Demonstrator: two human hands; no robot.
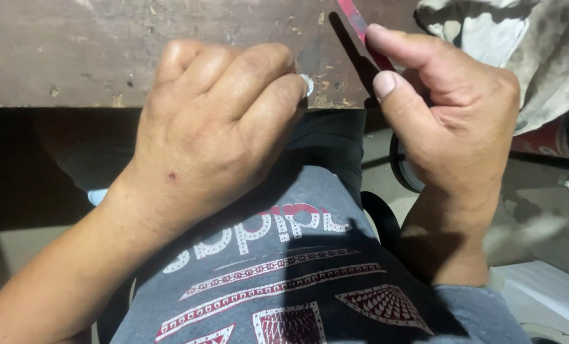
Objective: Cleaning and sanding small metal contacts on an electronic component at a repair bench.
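Note:
My left hand [211, 121] is curled at the near edge of a worn wooden bench [74, 51], pinching a small round silvery metal piece [307, 84] between thumb and fingertips. Its underside is hidden by my fingers. My right hand [450, 114] sits just to the right, gripping a thin red-handled tool [354, 19] between thumb and forefinger. The tool slants up and to the left over the bench. Its working tip runs out of the top of the view.
A dirty pale cloth [520, 44] lies on the bench at the upper right. Below the bench edge are my grey printed shirt [284, 274], a dark round object [402, 172] by my right wrist, and a white container [546, 299] on the floor at the lower right.

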